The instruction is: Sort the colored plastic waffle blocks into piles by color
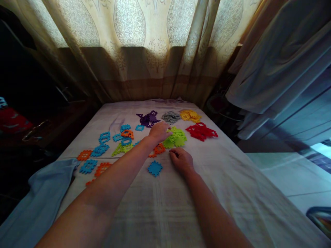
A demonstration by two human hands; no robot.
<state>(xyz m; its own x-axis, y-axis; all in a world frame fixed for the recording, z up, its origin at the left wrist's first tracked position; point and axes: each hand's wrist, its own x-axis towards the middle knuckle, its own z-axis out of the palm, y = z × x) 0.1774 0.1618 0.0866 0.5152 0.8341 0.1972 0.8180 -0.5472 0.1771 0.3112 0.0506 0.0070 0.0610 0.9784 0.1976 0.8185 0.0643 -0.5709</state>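
Observation:
My left hand (159, 131) reaches to the upper left edge of a pile of lime green pieces (176, 138), fingers apart, with nothing visible in it. My right hand (181, 159) rests just below that pile, its fingers curled; whether they hold something is hidden. Orange pieces (159, 149) lie between my left forearm and the green pile. A single blue piece (155, 168) lies flat, nearer to me. Behind the hands are piles of purple (148, 119), grey (171, 117) and yellow (190, 115) pieces, with red ones (201, 131) at the right.
Scattered blue (99, 150), orange (84, 155) and green pieces (121, 148) lie left of my left forearm on the cloth-covered table (222, 193). A light blue cloth (49, 189) hangs over the left edge. Curtains (155, 69) hang behind the table.

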